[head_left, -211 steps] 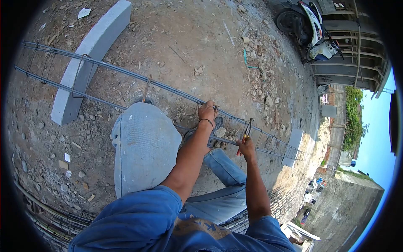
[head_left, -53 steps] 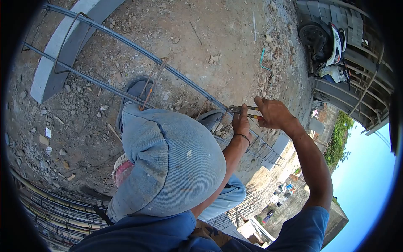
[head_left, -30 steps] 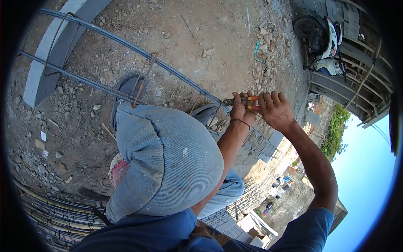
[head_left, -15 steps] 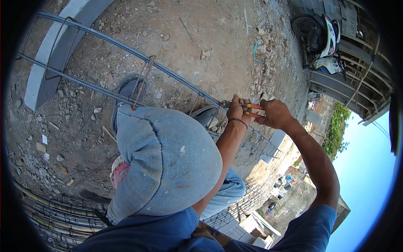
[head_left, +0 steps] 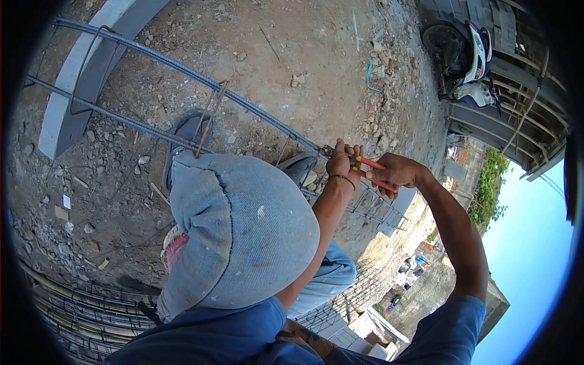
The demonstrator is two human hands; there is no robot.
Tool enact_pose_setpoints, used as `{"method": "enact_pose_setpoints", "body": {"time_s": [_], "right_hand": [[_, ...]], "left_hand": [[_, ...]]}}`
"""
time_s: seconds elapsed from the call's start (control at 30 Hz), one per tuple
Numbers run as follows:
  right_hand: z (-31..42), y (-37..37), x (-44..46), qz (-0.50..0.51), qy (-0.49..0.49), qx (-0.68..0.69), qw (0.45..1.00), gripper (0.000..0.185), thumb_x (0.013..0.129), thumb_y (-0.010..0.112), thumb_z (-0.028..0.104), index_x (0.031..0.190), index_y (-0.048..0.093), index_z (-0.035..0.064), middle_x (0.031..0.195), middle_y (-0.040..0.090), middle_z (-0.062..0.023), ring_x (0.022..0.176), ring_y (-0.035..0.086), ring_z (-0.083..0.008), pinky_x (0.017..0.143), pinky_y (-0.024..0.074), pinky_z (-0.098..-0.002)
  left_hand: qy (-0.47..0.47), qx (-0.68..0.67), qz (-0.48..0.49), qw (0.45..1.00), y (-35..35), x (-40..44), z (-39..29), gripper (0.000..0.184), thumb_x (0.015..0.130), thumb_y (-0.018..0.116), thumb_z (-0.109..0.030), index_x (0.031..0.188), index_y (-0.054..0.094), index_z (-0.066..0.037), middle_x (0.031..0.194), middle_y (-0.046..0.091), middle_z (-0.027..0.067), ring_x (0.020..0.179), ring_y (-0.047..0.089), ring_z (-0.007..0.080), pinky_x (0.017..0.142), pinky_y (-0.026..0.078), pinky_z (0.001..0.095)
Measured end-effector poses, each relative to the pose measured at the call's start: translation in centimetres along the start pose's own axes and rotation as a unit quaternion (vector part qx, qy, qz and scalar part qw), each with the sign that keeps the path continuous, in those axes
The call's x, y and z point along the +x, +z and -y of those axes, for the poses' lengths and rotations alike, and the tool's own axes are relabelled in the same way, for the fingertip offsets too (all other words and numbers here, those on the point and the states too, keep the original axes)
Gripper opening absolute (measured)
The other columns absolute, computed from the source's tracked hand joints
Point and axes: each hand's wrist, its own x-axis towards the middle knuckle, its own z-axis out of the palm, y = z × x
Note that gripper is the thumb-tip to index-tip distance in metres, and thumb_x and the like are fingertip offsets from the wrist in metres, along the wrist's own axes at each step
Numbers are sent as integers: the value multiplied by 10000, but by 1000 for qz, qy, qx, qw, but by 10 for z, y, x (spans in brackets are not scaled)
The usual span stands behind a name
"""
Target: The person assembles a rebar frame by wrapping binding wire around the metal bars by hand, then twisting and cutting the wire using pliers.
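Note:
Long steel bars (head_left: pixel 182 68) joined by square stirrups (head_left: pixel 210 115) cross the view from upper left toward the centre right. My right hand (head_left: pixel 395 174) is closed round the red and yellow handles of pliers (head_left: pixel 372 163). The jaws of the pliers are at the upper bar, beside my left hand (head_left: pixel 342 159). Its fingers are bent around the head of the pliers and the bar, and what exactly they pinch is hidden. My knee in pale jeans (head_left: pixel 249 231) covers part of the lower bar.
A concrete block (head_left: pixel 61 125) lies under the bars at left, and another (head_left: pixel 403 199) at right. One shoe (head_left: pixel 185 137) stands beneath the bars. A motorbike (head_left: pixel 474 61) is parked at upper right. More steel bars (head_left: pixel 79 310) lie at lower left.
Both hands came together at the upper bar from their earlier separate places. In the last second my right hand has swung slightly downward with the handles, and its fingers have closed round them.

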Motion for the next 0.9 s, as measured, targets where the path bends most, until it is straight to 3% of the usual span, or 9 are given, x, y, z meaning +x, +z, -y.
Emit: {"method": "enact_pose_setpoints", "body": {"time_s": [0.07, 0.13, 0.3, 0.33, 0.37, 0.43, 0.67, 0.83, 0.9], "right_hand": [[7, 21, -1, -169, -55, -268, 947, 434, 946, 674, 394, 986, 643, -37, 764, 682, -136, 676, 687, -239, 596, 558, -389], [20, 57, 1, -403, -102, -550, 724, 291, 930, 652, 252, 1069, 591, 4, 931, 681, -149, 971, 694, -302, 808, 561, -429], [-18, 40, 33, -389, -139, -535, 737, 239, 972, 631, 255, 1003, 603, 20, 804, 648, -153, 683, 686, -274, 604, 566, -380], [-23, 27, 36, -149, -75, -178, 970, 294, 992, 624, 293, 992, 616, -1, 782, 654, -146, 637, 678, -244, 558, 562, -369], [-28, 17, 40, 127, 4, 220, 967, 353, 1011, 617, 330, 982, 628, -22, 760, 660, -140, 591, 670, -215, 511, 559, -358], [-44, 33, 48, 166, -1, 353, 921, 414, 1011, 621, 375, 975, 633, -38, 717, 658, -138, 519, 649, -222, 475, 563, -357], [-25, 41, 23, -60, -77, -89, 991, 337, 896, 722, 238, 1031, 606, -48, 843, 695, -211, 811, 734, -306, 657, 588, -459], [-29, 88, 32, -447, -88, -478, 751, 228, 844, 617, 71, 1049, 597, -27, 1008, 676, -239, 888, 705, -321, 772, 565, -456], [-29, 69, 40, -316, -57, -268, 908, 215, 884, 637, 126, 1030, 601, -27, 934, 669, -204, 795, 684, -288, 695, 557, -429]], "left_hand": [[-3, -11, 1, 1000, 0, 9, 5, 412, 1048, 548, -387, 771, 503, -86, 650, 518, 11, 721, 642, 177, 873, 611, 380], [-23, -23, 25, 999, -4, 21, 7, 441, 1061, 516, -394, 737, 493, -97, 694, 570, 31, 751, 642, 195, 864, 601, 398], [10, 40, 25, 999, -1, -15, 2, 330, 1027, 599, -373, 896, 591, -70, 862, 669, 70, 921, 682, 236, 909, 578, 425], [-27, 78, 8, 997, 1, -32, -2, 313, 1010, 630, -362, 946, 602, -57, 870, 669, 73, 932, 682, 245, 913, 578, 440], [-63, 116, -7, 991, 2, -41, -6, 311, 994, 661, -351, 995, 612, -44, 878, 670, 75, 943, 682, 253, 916, 577, 455], [-52, 98, 18, 994, -6, -33, -11, 292, 974, 696, -314, 982, 620, -32, 850, 646, 66, 848, 673, 233, 902, 590, 456], [21, 129, -2, 991, -16, -16, 7, 240, 1031, 608, -268, 969, 619, -37, 708, 510, -3, 608, 513, 137, 800, 609, 367], [18, 57, 17, 998, -12, -5, 14, 278, 1040, 589, -315, 1056, 605, -38, 754, 549, 11, 678, 561, 151, 781, 582, 354], [33, 115, -25, 992, -13, -8, 15, 305, 1019, 625, -334, 1055, 607, -32, 807, 618, 46, 702, 622, 174, 725, 589, 337]]}}
